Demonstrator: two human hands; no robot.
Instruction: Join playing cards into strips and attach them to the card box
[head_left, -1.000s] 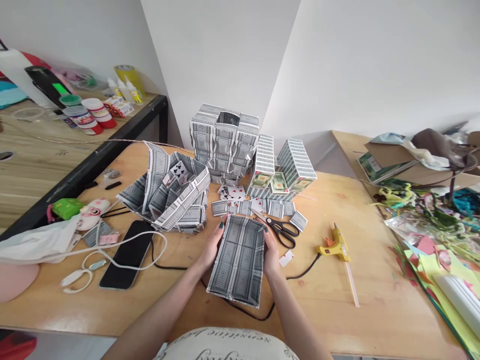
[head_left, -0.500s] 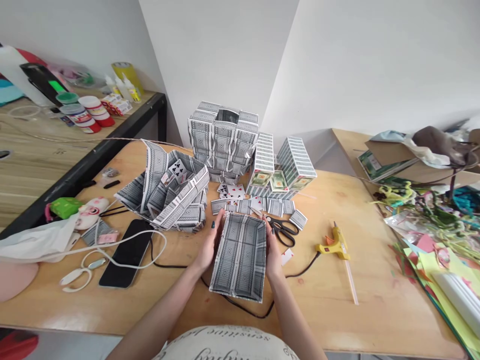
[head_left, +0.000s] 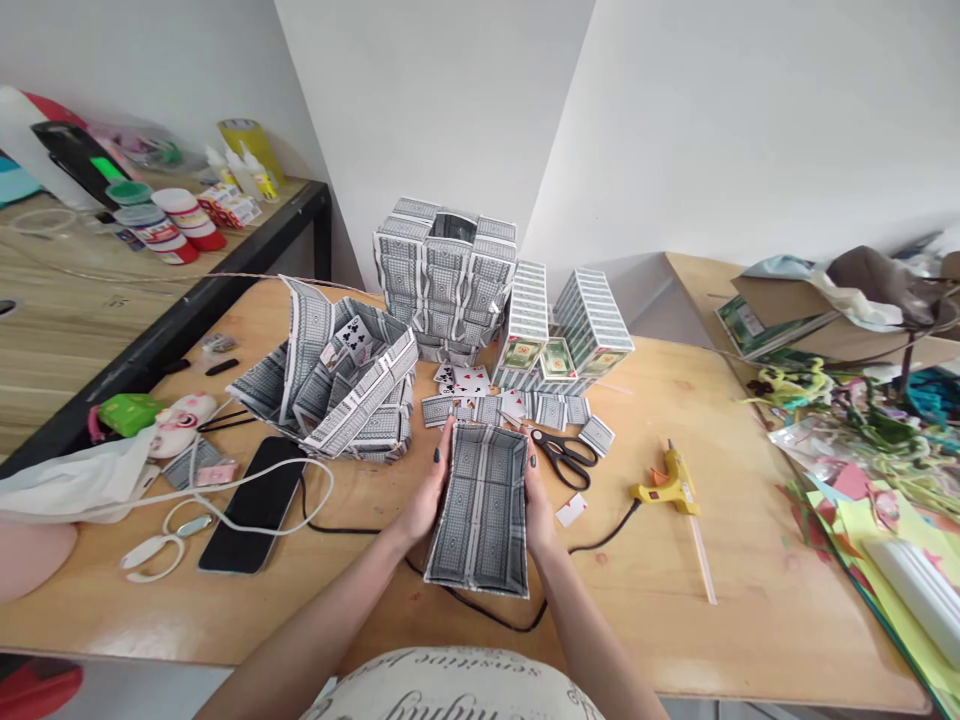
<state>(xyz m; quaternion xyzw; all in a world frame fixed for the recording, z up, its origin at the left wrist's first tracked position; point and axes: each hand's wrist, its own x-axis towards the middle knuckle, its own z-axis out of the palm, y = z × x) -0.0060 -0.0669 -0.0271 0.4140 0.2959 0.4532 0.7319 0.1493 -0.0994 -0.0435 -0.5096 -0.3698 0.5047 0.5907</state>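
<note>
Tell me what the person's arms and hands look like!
The left hand and right hand are both bare, with no gloves. Dark nail polish shows on some nails. The slim forearms are bare too, with no sleeves in view. The shirt is pale, with dark curly lettering.

The box point(head_left: 478, 500) was between the left hand point(head_left: 426, 502) and the right hand point(head_left: 538, 512), near the front of the worktop point(head_left: 757, 600). A phone point(head_left: 262, 490) lay left, a glue gun point(head_left: 679, 486) right. Scissors point(head_left: 574, 471) lay beyond the right hand, cards point(head_left: 551, 413) behind the box, and farther back stood card packs point(head_left: 530, 300), right of a larger box point(head_left: 448, 285).
</note>
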